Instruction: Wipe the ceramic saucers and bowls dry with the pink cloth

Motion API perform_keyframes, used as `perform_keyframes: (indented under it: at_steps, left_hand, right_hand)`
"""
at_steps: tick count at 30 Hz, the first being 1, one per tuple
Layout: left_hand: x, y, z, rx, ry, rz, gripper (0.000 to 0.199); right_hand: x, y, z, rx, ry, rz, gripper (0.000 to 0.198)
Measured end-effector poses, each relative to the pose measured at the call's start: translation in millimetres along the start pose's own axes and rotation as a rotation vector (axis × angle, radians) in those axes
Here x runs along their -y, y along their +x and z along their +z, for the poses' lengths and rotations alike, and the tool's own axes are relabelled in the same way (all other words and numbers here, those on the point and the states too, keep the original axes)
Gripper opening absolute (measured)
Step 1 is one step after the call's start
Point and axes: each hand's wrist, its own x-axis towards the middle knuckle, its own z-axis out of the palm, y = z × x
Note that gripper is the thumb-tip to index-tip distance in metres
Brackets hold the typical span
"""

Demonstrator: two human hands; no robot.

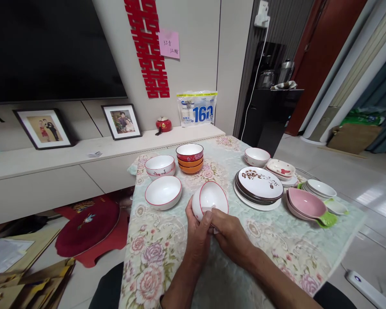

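A white bowl with a thin red rim [214,195] is held tilted above the table, its inside facing me. My left hand [197,221] grips it from the left, fingers around the outer wall and thumb near the close rim. My right hand [230,227] is closed at the near rim, its fingers reaching inside. A bit of thin white tissue [215,230] shows under the right fingers, mostly hidden. Just left stands a wide white red-rimmed bowl [163,193], with two stacked white bowls [160,165] behind it. Beyond is a stack of red and orange bowls [190,159].
To the right are stacked brown-flowered plates [259,182], pink leaf-shaped dishes [305,202], small white bowls [321,189], a patterned square dish [280,167] and another bowl [257,157]. A flowered cloth [154,266] covers the table. A printed plastic packet [197,109] stands on the cabinet behind.
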Motion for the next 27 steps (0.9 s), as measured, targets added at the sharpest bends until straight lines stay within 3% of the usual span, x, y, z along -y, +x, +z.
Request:
perform_keyframes:
  at_steps: [2, 4, 7, 10, 12, 15, 19, 22, 25, 27]
  left_hand:
    - [-1.0, -1.0, 0.6, -0.005, 0.013, 0.002, 0.074]
    - [-2.7, -1.0, 0.9, -0.025, 0.009, 0.003, 0.072]
    - [-4.5, 0.6, 0.5, -0.030, -0.001, 0.005, 0.070]
    - [-3.0, 2.5, -1.1, -0.016, 0.036, 0.028, 0.068]
    - [-0.6, 3.0, -2.1, -0.025, 0.043, 0.042, 0.069]
    - [2.5, 2.1, -1.9, -0.042, 0.031, 0.041, 0.073]
    - [1.4, -0.4, 1.2, -0.029, 0.036, 0.043, 0.075]
    - [-3.2, -1.7, 3.8, -0.043, 0.027, 0.020, 0.075]
    - [-6.8, -1.4, 4.7, -0.045, -0.040, -0.011, 0.073]
    - [-7.2, -0.8, 4.2, -0.025, -0.073, -0.023, 0.072]
  right_hand:
    - [4.6, 1.0, -1.0, -0.031, 0.118, 0.010, 0.025]
    - [5.1, 1.4, -4.7, 0.047, 0.103, -0.033, 0.033]
    - [-1.7, 0.4, -10.4, 0.194, -0.163, -0.095, 0.043]
    - [-10.8, -1.5, -10.0, 0.159, -0.414, -0.094, 0.034]
    - [-13.5, -2.4, -6.2, 0.121, -0.440, -0.092, 0.031]
    - [-9.7, -1.9, -0.1, 0.081, -0.259, -0.044, 0.031]
    - [2.6, 3.5, 0.1, -0.054, 0.164, 0.043, 0.024]
    - [6.0, 6.9, -6.5, 0.001, 0.263, -0.011, 0.031]
    - [-0.2, 6.0, -13.3, 0.177, 0.022, -0.088, 0.048]
    - [-6.6, 3.7, -14.7, 0.216, -0.208, -0.087, 0.047]
